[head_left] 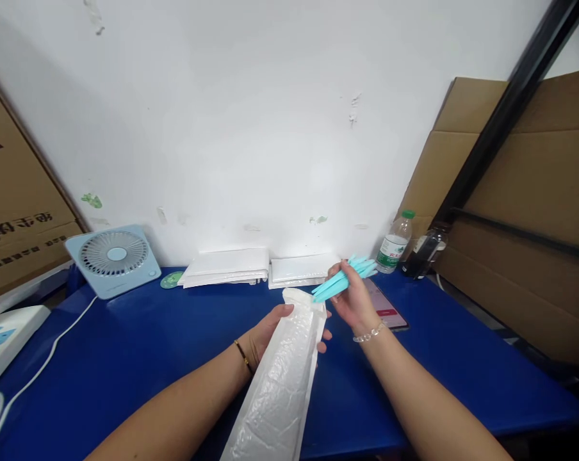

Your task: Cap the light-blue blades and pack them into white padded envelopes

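Observation:
My left hand [274, 323] is wrapped around a white padded mailer [282, 378] near its upper end, thumb on the front and fingertips showing past the right edge. The mailer slants down toward me and its top end looks open. In my right hand [351, 296] is a bundle of slim turquoise sticks [335, 287], their exact kind unclear. The bundle's lower tips are at the mailer's mouth; I cannot tell whether they are inside it. Behind my right wrist a phone [388, 306] lies on the blue table [174, 358].
Two stacks of white mailers, the left stack [227, 266] and the right stack [299, 269], lie along the wall. A light-blue fan [116, 256] and a power strip [11, 346] are at left. A water bottle [394, 246] and a dark bottle [424, 253] stand at back right.

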{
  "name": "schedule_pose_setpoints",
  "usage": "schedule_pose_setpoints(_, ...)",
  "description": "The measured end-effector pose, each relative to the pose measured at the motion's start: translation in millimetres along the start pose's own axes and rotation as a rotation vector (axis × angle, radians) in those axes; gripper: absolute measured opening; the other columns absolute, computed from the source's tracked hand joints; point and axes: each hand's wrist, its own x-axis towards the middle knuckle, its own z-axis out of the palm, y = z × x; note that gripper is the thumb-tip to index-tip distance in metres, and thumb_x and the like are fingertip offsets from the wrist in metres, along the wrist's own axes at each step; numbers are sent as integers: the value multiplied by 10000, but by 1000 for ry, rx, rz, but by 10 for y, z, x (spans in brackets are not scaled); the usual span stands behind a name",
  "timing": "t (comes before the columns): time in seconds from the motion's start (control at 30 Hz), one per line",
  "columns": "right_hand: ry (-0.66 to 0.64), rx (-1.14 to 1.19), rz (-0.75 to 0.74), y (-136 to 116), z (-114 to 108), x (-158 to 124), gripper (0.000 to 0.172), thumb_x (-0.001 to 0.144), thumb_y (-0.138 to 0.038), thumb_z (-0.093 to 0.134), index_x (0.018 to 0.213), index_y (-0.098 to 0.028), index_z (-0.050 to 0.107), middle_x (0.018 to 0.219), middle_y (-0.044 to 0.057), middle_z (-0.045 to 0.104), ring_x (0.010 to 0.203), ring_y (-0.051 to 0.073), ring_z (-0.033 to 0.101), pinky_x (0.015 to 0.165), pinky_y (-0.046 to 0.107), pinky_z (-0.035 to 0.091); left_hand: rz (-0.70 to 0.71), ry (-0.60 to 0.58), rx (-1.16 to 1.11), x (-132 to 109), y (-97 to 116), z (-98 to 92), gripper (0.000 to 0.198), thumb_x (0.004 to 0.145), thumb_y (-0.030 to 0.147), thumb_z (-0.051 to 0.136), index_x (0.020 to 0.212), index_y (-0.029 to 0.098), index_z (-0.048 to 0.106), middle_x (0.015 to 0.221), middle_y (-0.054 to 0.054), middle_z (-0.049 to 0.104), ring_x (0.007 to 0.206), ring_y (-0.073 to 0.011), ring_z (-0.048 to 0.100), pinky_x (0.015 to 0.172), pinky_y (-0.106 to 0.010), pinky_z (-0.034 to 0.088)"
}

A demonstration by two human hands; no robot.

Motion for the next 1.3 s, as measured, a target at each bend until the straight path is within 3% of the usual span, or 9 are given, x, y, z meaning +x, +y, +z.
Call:
schedule_pose_setpoints(0.1, -78, -100, 123, 131, 82, -83, 345, 776, -495, 612, 671, -174, 543, 543, -45, 503, 376, 54, 374, 306, 173, 250, -1, 16, -1, 11, -7, 0, 685, 706, 496, 593, 1253, 96, 497, 1095, -165, 599, 889, -261, 598, 720, -337, 464)
schedule_pose_setpoints(0.2, -276, -287, 321, 204, 146, -184, 369, 772, -527, 607, 784, -158, 608, 580, -26, 553, 369, 52, 380, 303, 168, 225, 2, 43, -35, 2, -5, -18, 586, 708, 486, 597, 1137, 88, 564, 1005, -146, 608, 825, -235, 585, 706, -346, 468)
schedule_pose_setpoints(0.33, -539, -439, 445, 160, 140, -236, 417, 735, -453, 688, 1017, -148, 641, 767, 27, 633, 489, 67, 481, 407, 174, 342, 5, 18, -74, -11, 9, -14, 466, 718, 452, 617, 1078, 160, 562, 952, -100, 574, 773, -180, 531, 695, -370, 472)
schedule_pose_setpoints(0.5, -623, -501, 298, -24, 130, -207, 436, 750, -397, 694, 1117, -177, 611, 960, 51, 616, 798, 140, 556, 683, 243, 449, 51, -53, -109, -20, 33, 5, 463, 674, 457, 633, 1025, 167, 549, 948, -70, 513, 772, -149, 475, 714, -349, 450)
schedule_pose_setpoints(0.67, -733, -727, 286, -205, 341, -198, 461, 772, -414, 669, 1162, -190, 571, 953, 38, 600, 857, 158, 540, 785, 300, 436, 107, -107, -118, -84, 77, 17, 514, 650, 466, 630, 1030, 132, 541, 933, -65, 479, 761, -139, 434, 712, -336, 429)
schedule_pose_setpoints(0.83, -724, -787, 172, -339, 564, -137, 333, 810, -395, 621, 1062, -180, 596, 905, 20, 593, 782, 132, 525, 728, 275, 431, 179, -127, -115, -175, 149, 55, 597, 614, 489, 631, 1088, 144, 517, 941, -72, 483, 754, -148, 427, 702, -331, 406)
schedule_pose_setpoints(1.03, -716, -961, 140, -411, 708, -96, 279, 757, -406, 659, 701, -154, 553, 632, -31, 508, 589, 98, 446, 550, 232, 367, 229, -148, -74, -271, 227, 164, 617, 593, 473, 640, 1086, 128, 507, 933, -78, 489, 745, -144, 430, 701, -309, 380)
schedule_pose_setpoints(1.3, -836, -1258, -133, -634, 944, -249, 105, 726, -260, 665, 733, -176, 603, 733, 0, 576, 653, 119, 494, 589, 243, 408, 261, -176, -15, -358, 263, 307, 585, 554, 460, 663, 999, 97, 549, 915, -96, 510, 751, -151, 459, 718, -298, 400)
